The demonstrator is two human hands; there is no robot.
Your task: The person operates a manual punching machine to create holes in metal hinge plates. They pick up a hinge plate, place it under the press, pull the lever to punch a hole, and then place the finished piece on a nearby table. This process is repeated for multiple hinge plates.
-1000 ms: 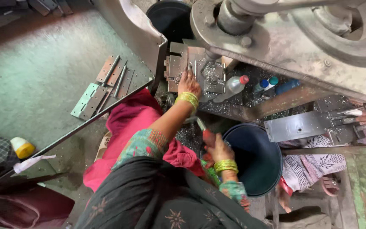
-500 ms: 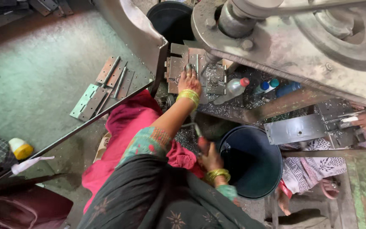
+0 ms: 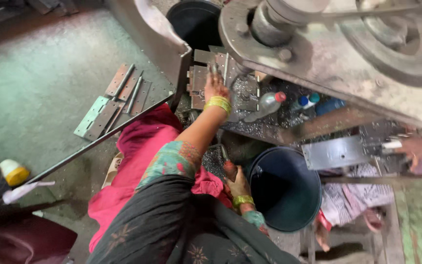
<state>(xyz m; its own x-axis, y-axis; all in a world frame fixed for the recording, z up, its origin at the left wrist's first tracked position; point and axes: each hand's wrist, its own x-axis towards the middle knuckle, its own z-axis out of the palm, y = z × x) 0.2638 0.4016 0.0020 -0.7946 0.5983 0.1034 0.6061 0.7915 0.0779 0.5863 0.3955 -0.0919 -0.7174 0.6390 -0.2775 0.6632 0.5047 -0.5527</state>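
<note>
Meanwhile, the right hand (image 3: 238, 183) has been drawn down and back, from beside the dark blue bucket (image 3: 285, 188) a second ago to a spot just below centre of the frame, close to the lap. Its fingers are closed around a slim red-handled tool (image 3: 227, 164). The left hand (image 3: 216, 88) has stayed upper centre, fingers laid narrow on a metal hinge plate (image 3: 199, 80) at the press bed; a grip cannot be told. From this it is judged that the plate is being held in place while the tool is pulled clear. More hinges (image 3: 116, 100) lie on the floor, upper left.
</note>
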